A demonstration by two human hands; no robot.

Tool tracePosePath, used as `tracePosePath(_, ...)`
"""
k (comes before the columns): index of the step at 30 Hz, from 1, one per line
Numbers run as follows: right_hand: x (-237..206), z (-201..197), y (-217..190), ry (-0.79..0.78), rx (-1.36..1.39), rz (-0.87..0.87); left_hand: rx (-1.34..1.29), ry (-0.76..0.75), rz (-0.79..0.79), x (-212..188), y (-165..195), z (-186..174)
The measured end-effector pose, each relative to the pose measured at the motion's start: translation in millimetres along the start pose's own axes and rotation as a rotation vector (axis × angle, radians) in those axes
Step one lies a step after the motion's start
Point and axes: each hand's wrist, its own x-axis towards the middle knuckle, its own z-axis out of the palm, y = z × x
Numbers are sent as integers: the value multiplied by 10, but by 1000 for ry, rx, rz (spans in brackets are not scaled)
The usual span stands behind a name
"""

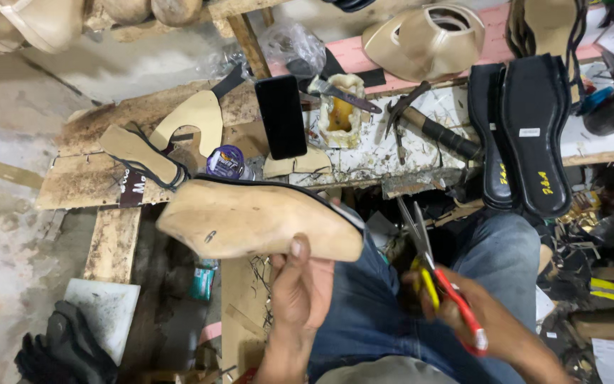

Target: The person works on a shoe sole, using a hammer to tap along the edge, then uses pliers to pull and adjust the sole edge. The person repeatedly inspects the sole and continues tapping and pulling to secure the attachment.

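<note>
Two hands are at work over our lap, and we record them in turn. Our left hand (pixel 298 284) grips a tan shoe last (pixel 261 218) from below, thumb pressed up on its near edge and fingers curled out of sight behind it; the last lies sole-up and roughly level, toe toward nine o'clock, with a dark upper (pixel 289 187) showing as a thin black rim along its far edge. Our right hand (pixel 488 320), at four o'clock from the last and well apart from it, is closed round the red and yellow handles of a pair of scissors (pixel 428 256), whose blades point toward twelve o'clock and stand nearly shut. We judge the step in hand to be trimming: the last is presented, the scissors are raised but not yet at the edge. The next move, in our judgement, calls for bringing the blades across to the black rim, opening them, and keeping the last steady against the thumb so the cut follows the edge. On the workbench (pixel 108 185) at twelve o'clock we note a black phone (pixel 281 116), a glue pot (pixel 341 112) with a brush, a hammer (pixel 438 133), two black insoles (pixel 527 128) at two o'clock, and a tan cut-out piece (pixel 193 117) at eleven. Dark gloves (pixel 65 348) lie on the floor at eight o'clock.
</note>
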Motion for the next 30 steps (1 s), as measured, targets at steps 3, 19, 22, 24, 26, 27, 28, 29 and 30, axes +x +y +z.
tracePosePath(3,61,150,-154,238,-285,150,-8,-90,37,-69,-78,-49)
tracePosePath(19,150,327,-475,278,-811,-43,26,-169,-97,-207,-270,-419)
tracePosePath(22,94,242,-434,219,-849,43,57,-207,-104,-190,-245,-596)
tracePosePath(24,58,183,-432,169,-859,25,77,-247,-102,-158,-214,-693)
tracePosePath(26,35,140,-446,111,-833,-64,164,-214,-127,-125,-176,-766)
tracePosePath(27,27,129,-456,109,-790,-74,207,-197,-140,-119,-159,-791)
tracePosePath(28,20,122,-469,106,-746,-83,211,-215,-139,-119,-144,-808)
tracePosePath(29,17,120,-481,103,-703,-92,214,-233,-138,-121,-126,-820)
tracePosePath(30,15,121,-490,148,-764,-132,217,-253,-136,-129,-112,-826)
